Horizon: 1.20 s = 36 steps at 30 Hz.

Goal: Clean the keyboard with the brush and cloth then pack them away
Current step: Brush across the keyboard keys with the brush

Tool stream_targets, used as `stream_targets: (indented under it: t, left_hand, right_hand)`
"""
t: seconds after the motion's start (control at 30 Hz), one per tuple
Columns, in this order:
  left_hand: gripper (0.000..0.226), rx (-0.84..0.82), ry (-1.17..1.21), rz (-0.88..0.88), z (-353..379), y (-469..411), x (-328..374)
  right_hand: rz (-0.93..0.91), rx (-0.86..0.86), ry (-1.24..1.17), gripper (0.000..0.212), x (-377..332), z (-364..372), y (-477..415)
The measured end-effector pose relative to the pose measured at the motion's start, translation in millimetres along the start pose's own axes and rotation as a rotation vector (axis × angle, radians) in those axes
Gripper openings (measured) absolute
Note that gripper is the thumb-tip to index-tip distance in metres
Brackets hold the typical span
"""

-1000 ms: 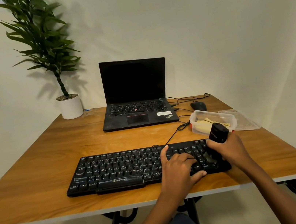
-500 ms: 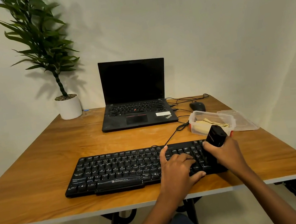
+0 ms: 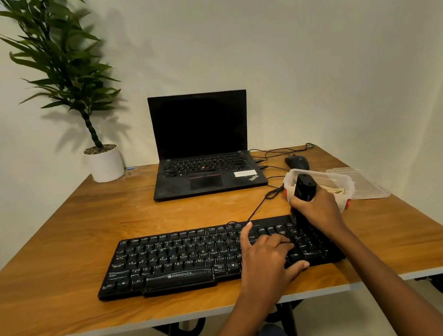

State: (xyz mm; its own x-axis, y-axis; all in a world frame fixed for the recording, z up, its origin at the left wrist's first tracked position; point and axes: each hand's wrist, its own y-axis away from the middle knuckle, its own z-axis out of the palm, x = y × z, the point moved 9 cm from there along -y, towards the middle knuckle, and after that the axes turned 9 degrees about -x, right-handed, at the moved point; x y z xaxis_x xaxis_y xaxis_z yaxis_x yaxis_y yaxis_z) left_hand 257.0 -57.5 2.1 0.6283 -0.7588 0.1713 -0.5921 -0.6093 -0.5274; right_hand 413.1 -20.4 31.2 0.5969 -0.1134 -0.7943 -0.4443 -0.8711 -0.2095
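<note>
One wooden table [image 3: 54, 250] carries everything, with the black keyboard [image 3: 182, 257] across its near half and the open plastic container [image 3: 342, 178] just beyond the keyboard's far right corner, what looks like a pale cloth [image 3: 333, 190] inside it; the left hand [image 3: 265, 259] rests flat, fingers spread, on the keyboard's right-centre keys, steadying it. The right hand [image 3: 320, 209] grips the black brush [image 3: 304, 190] upright, bristle end down at the keyboard's far right corner; a second ago it worked nearer the keyboard's front edge, so brushing seems to be finishing the number pad, with wiping and packing yet to come.
</note>
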Motion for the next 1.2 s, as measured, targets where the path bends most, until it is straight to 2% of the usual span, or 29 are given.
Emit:
stream_targets:
  t: [0.2,0.53,0.8,0.97,1.03,1.2]
  left_hand:
    - [0.05,-0.007,-0.016,-0.003,-0.8,-0.9,0.2]
    - [0.047,-0.01,0.007,0.008,0.5,0.1,1.5]
    - [0.049,-0.003,-0.016,0.013,0.0,0.9,3.2]
    - [0.049,0.004,-0.02,0.027,-1.0,0.2,1.2]
    - [0.047,-0.004,-0.02,0.041,1.0,0.4,1.2]
    - [0.041,-0.01,-0.042,0.034,1.7,-0.8,-0.9]
  right_hand:
    - [0.049,-0.075,0.084,0.014,8.5,-9.1,38.3]
    - [0.012,0.041,-0.021,0.024,-4.5,-0.1,-9.1]
    - [0.066,-0.145,0.007,0.016,7.1,-11.3,36.9]
    - [0.096,0.13,-0.392,0.008,20.6,-47.3,49.0]
    - [0.095,0.153,-0.437,0.01,23.1,-46.6,60.5]
    - [0.089,0.025,-0.237,0.018,22.2,-27.7,79.6]
